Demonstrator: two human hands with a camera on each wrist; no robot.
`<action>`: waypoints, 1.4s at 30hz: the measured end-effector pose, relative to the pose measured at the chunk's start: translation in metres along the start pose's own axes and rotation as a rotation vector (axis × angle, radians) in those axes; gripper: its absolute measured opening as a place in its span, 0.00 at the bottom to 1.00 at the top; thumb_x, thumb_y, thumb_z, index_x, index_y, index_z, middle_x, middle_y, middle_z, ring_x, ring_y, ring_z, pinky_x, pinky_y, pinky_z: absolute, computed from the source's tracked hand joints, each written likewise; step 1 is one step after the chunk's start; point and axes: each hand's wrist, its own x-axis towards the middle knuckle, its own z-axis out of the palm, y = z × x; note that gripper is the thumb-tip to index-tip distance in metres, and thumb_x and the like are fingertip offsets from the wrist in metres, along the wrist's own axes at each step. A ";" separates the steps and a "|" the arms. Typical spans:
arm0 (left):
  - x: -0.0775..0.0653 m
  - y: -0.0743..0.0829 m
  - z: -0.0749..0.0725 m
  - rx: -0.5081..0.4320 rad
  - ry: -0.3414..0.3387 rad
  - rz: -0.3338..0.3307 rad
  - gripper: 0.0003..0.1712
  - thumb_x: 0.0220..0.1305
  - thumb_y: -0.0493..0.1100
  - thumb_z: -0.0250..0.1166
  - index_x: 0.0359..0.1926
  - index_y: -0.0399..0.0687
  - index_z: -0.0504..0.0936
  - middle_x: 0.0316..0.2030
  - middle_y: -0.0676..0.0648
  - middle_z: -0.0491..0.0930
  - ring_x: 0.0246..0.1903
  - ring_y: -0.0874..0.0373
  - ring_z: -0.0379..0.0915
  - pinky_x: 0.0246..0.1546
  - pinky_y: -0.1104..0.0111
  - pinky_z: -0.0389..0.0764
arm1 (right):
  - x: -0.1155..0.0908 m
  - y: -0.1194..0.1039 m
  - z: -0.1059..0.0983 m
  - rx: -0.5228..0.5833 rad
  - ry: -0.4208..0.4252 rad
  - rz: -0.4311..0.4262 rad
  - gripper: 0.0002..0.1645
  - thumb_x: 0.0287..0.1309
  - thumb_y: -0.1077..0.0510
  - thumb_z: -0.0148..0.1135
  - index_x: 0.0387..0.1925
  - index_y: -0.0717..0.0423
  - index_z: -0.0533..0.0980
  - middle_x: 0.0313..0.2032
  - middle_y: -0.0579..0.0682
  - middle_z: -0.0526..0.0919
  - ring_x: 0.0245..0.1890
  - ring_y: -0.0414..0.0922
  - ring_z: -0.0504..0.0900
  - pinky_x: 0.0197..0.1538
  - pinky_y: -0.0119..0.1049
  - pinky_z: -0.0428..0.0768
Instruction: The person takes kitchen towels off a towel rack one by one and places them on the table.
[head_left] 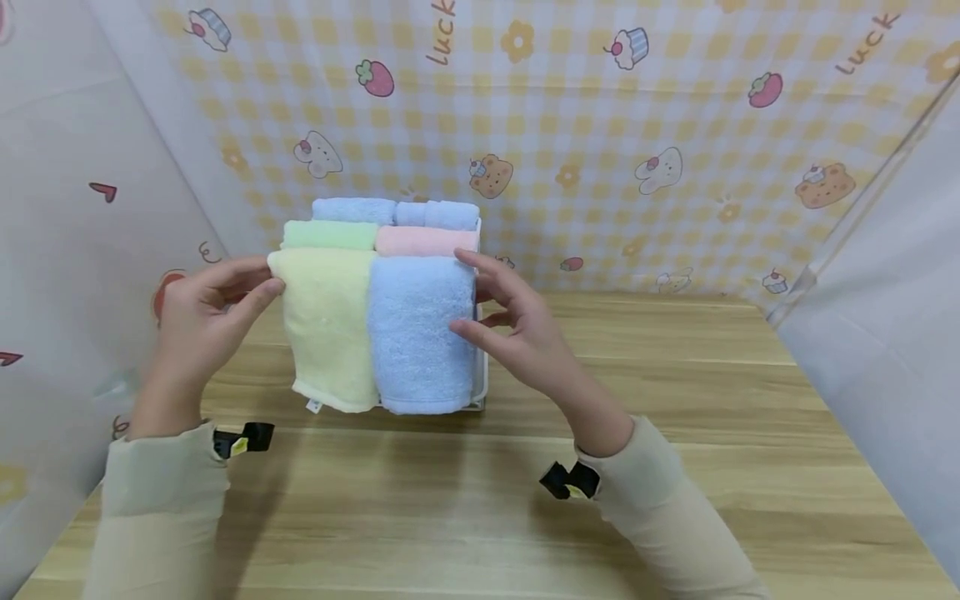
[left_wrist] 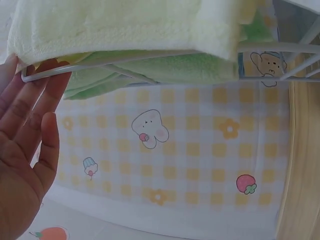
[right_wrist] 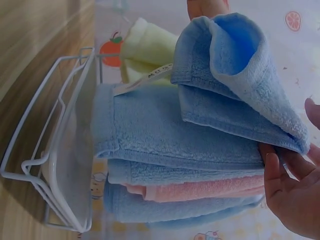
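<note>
Folded small towels hang over a white wire rack (right_wrist: pixel 25 120). A yellow towel (head_left: pixel 330 325) drapes at the front left, a blue towel (head_left: pixel 423 333) beside it on the right. My left hand (head_left: pixel 206 312) pinches the yellow towel's upper left corner between thumb and fingers. In the left wrist view, some of its fingers reach behind the towel at the rack's wire (left_wrist: pixel 50 74). At the blue towel's right edge is my right hand (head_left: pixel 521 329), fingers loosely bent. Its index fingertip is at the top corner, and its thumb stands off the cloth in the right wrist view.
Behind the front pair lie a green towel (head_left: pixel 330 235) and a pink towel (head_left: pixel 426 241), with more blue towels (head_left: pixel 354 210) at the back. A white tray (right_wrist: pixel 75 170) sits at the rack's base. The wood-grain table (head_left: pixel 675 450) meets a checkered backdrop (head_left: pixel 570 125).
</note>
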 end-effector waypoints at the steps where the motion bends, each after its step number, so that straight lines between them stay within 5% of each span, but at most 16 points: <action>1: 0.000 0.000 0.001 -0.005 0.003 -0.001 0.12 0.60 0.28 0.68 0.46 0.27 0.84 0.35 0.79 0.81 0.34 0.81 0.79 0.38 0.90 0.76 | 0.002 0.000 0.001 0.013 -0.001 0.000 0.39 0.59 0.69 0.66 0.71 0.56 0.64 0.57 0.58 0.78 0.47 0.48 0.82 0.42 0.39 0.87; 5: 0.002 0.001 0.002 -0.023 0.023 0.009 0.10 0.58 0.24 0.67 0.43 0.24 0.84 0.33 0.79 0.81 0.32 0.81 0.79 0.37 0.89 0.76 | 0.009 0.002 0.005 0.085 -0.011 0.010 0.38 0.58 0.72 0.66 0.69 0.60 0.66 0.57 0.60 0.77 0.46 0.49 0.84 0.42 0.39 0.88; 13: 0.005 0.000 0.003 -0.040 0.021 0.011 0.08 0.57 0.24 0.68 0.39 0.24 0.83 0.32 0.77 0.82 0.31 0.79 0.80 0.36 0.89 0.77 | 0.020 0.001 0.010 0.208 -0.016 0.077 0.33 0.59 0.74 0.64 0.65 0.63 0.68 0.41 0.70 0.84 0.36 0.42 0.87 0.42 0.42 0.88; 22: 0.008 -0.003 0.002 -0.030 -0.002 0.015 0.07 0.58 0.24 0.68 0.38 0.26 0.83 0.31 0.75 0.82 0.27 0.77 0.77 0.28 0.86 0.74 | 0.023 -0.007 0.009 0.268 0.015 0.141 0.29 0.57 0.76 0.64 0.60 0.68 0.71 0.42 0.74 0.83 0.39 0.40 0.88 0.45 0.43 0.88; 30: 0.009 -0.003 0.003 -0.033 0.000 0.016 0.06 0.58 0.24 0.67 0.37 0.25 0.82 0.30 0.76 0.82 0.26 0.77 0.77 0.27 0.86 0.74 | 0.023 -0.011 0.009 0.247 0.066 0.072 0.28 0.56 0.77 0.64 0.60 0.70 0.72 0.42 0.73 0.83 0.38 0.39 0.86 0.43 0.36 0.87; 42: 0.010 -0.006 0.003 -0.073 -0.001 0.023 0.06 0.56 0.21 0.67 0.36 0.23 0.82 0.31 0.74 0.83 0.27 0.77 0.79 0.29 0.87 0.76 | 0.024 -0.018 0.003 0.246 0.177 -0.021 0.29 0.56 0.78 0.63 0.60 0.72 0.70 0.47 0.72 0.82 0.41 0.37 0.86 0.45 0.38 0.88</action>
